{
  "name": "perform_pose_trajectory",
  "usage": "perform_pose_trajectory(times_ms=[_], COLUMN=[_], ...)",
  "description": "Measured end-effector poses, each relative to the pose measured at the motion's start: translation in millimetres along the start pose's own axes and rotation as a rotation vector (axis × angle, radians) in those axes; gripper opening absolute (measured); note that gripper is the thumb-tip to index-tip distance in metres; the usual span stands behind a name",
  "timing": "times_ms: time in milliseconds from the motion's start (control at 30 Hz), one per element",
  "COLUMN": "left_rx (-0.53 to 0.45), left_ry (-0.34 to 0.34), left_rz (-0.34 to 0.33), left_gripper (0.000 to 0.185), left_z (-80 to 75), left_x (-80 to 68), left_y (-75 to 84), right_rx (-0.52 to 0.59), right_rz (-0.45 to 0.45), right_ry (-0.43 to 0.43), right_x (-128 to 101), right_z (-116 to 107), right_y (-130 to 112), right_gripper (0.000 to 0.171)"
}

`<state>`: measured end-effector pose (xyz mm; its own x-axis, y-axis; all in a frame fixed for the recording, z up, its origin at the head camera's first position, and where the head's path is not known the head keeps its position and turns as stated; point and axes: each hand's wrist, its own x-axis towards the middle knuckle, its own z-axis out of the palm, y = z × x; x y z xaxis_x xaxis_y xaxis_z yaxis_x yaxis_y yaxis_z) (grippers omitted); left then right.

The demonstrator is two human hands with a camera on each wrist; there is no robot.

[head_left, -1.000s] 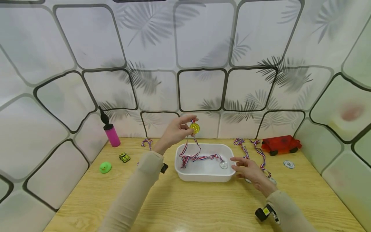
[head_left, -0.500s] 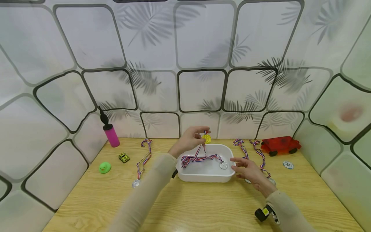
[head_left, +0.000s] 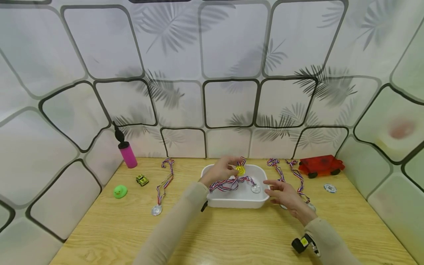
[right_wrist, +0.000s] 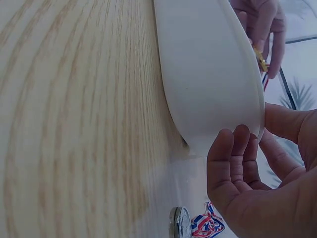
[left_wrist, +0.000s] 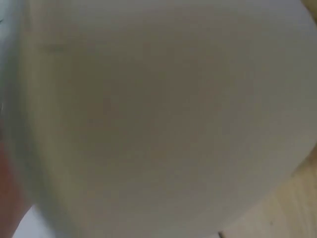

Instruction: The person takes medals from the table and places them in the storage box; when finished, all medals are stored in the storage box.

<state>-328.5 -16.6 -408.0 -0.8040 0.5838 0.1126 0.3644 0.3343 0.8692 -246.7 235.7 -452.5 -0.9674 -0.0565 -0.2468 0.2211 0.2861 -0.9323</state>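
My left hand [head_left: 221, 171] pinches a gold medal [head_left: 240, 170] by its edge over the back of a white plastic tub [head_left: 236, 203]. A striped red, white and blue ribbon loops above the medal. Inside the tub lie more of these ribbons [head_left: 225, 185] and a silver medal [head_left: 255, 188]. At the tub's right end my right hand [head_left: 286, 198] holds the rim, its curled fingers [right_wrist: 221, 158] against the outer wall in the right wrist view. A blurred pale sleeve [left_wrist: 163, 114] fills most of the left wrist view, hiding the left hand's work there.
Left on the wooden table are a ribboned silver medal [head_left: 156, 209], green duck [head_left: 120, 191], toy car [head_left: 142, 180] and pink pump [head_left: 128, 155]. On the right are medal ribbons [head_left: 296, 173], a red toy vehicle [head_left: 320, 165] and a poker chip [head_left: 329, 188].
My left hand has moved right and down with the gold medal, from above the tub's back rim to over its inside. The ribbon has sunk into the tub. My right hand stays put.
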Motion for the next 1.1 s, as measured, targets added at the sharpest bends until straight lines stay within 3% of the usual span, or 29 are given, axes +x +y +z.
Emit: perform_pose_trajectory(times_ms=[233, 400, 567, 733, 867, 1100], left_rx=[0.031, 0.017, 0.063, 0.114, 0.106, 0.134], left_ry=[-0.016, -0.120, -0.188, -0.156, -0.112, 0.024], left_rz=[-0.030, -0.079, -0.105, -0.137, -0.213, -0.262], left_gripper=[0.041, 0.038, 0.033, 0.035, 0.035, 0.037], left_z=[10.5, 15.3, 19.5, 25.6, 35.1, 49.9], left_x=[-0.1, -2.5, -2.0, 0.0, 1.4, 4.9], left_y=[-15.2, -19.4, -22.4, -23.5, -21.9, -19.3], right_rx=[0.003, 0.001, 0.003, 0.004, 0.007, 0.016], right_rz=[-0.007, -0.011, -0.019, -0.025, -0.025, -0.020], right_ry=[0.000, 0.003, 0.002, 0.001, -0.003, -0.002], right_x=[0, 1, 1, 1, 2, 1], right_z=[0, 0, 0, 0, 0, 0], right_y=[1, 4, 5, 5, 6, 4], right_gripper=[0.049, 0.049, 0.049, 0.049, 0.048, 0.048])
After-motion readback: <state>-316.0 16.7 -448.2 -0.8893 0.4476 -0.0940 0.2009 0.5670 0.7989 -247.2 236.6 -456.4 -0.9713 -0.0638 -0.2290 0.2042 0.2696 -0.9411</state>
